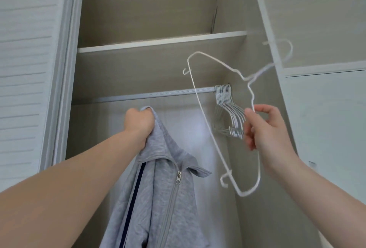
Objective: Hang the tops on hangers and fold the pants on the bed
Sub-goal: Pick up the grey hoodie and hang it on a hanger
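The closet rod (154,94) carries a bunch of white hangers (227,109) — all at its right end.

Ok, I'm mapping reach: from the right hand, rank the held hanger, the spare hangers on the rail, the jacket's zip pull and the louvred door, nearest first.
1. Held hanger, pinched by the right hand.
2. Spare hangers, just left, at the rail's right end.
3. Zip pull, lower left, on the grey jacket.
4. Louvred door, far left.

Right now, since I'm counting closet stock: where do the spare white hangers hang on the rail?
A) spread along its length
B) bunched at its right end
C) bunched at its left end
B: the spare hangers crowd together at the right end of the rail.
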Available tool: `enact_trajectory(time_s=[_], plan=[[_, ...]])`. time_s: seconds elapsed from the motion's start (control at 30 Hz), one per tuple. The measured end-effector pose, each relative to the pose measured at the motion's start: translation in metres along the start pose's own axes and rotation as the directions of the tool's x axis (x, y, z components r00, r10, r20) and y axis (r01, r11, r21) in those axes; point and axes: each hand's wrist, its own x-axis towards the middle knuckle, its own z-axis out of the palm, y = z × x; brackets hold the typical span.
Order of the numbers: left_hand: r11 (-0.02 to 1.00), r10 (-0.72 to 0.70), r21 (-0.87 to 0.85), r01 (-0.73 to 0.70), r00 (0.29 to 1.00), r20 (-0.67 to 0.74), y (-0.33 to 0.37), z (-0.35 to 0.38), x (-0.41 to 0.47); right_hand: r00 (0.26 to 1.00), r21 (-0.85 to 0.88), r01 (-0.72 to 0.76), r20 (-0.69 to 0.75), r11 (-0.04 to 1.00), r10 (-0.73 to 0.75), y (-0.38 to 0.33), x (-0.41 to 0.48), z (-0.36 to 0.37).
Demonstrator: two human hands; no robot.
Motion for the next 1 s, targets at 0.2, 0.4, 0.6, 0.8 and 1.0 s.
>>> enact_trajectory(time_s=[0.2, 0.4, 0.6, 0.8, 1.0], plan=[[0.999, 0.001, 0.033, -0.001, 1.0, -0.007, 0.049, -0.005, -0.049, 0.977, 0.104, -0.141, 0.176, 0.984, 0.121, -0.062, 0.007, -0.047], [0.992, 0.03, 0.125, -0.02, 0.996, -0.082, 0.094, -0.008, -0.12, 0.954, 0.168, -0.162, 0.28, 0.973, 0.11, -0.124, -0.013, -0.12], [0.966, -0.044, 0.248, 0.069, 0.993, -0.106, 0.102, -0.014, -0.214, 0.911, 0.17, -0.179, 0.4, 0.969, 0.098, -0.162, -0.06, -0.195], [0.926, -0.187, 0.332, 0.178, 0.982, -0.005, 0.084, -0.026, -0.315, 0.832, 0.056, -0.281, 0.512, 0.958, 0.214, -0.163, -0.13, -0.26], [0.898, -0.173, 0.421, 0.124, 0.982, 0.08, 0.057, -0.031, -0.424, 0.745, -0.116, -0.377, 0.551, 0.919, 0.375, -0.157, -0.207, -0.323]])
